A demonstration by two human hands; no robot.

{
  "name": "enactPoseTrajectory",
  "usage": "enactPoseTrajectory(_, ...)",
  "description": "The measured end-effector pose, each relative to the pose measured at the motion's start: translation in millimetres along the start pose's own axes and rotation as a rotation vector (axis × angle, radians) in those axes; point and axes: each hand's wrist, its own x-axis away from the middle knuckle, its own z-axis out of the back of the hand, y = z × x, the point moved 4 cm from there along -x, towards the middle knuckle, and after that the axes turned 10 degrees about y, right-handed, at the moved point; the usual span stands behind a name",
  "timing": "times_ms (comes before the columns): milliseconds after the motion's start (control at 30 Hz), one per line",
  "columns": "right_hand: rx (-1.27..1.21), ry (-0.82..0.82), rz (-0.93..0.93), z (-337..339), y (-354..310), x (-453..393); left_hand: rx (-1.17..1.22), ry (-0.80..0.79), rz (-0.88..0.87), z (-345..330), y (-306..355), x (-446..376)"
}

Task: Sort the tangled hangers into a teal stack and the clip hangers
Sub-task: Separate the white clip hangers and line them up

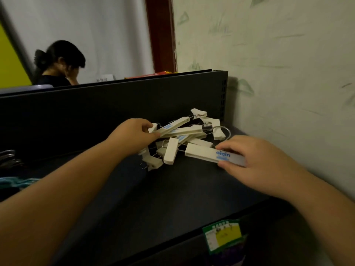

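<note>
the clip hangers lie in a messy pile on the dark shelf, near the wall. they look light and hard, with thin wire hooks that will likely catch on each other — so hold the flat white bars, not the wires. the left hand pinches the end of one bar in the pile. the right hand grips a bar with blue letters at the pile's edge. the teal hangers lie far off to the left.

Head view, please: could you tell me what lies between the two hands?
The head view shows tangled cream clip hangers on the dark shelf between left hand and right hand.
</note>
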Motion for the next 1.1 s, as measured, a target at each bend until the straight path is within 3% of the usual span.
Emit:
enactPoseTrajectory(433, 0.152, -0.044, 0.209, -14.9, -4.6, -1.2, 0.052, 0.046, -0.034, 3.6, -3.6, 20.5)
enactPoseTrajectory(867, 0.180, 0.056, 0.174, -21.4, -12.2, 5.4, -0.074, 0.138, -0.057, 24.3, 0.8, 62.6)
enactPoseTrajectory(1100, 0.018, 0.149, 0.157, -16.1, -48.1, -6.5, -0.164, 0.227, -0.053, 52.1, -20.0, 102.8)
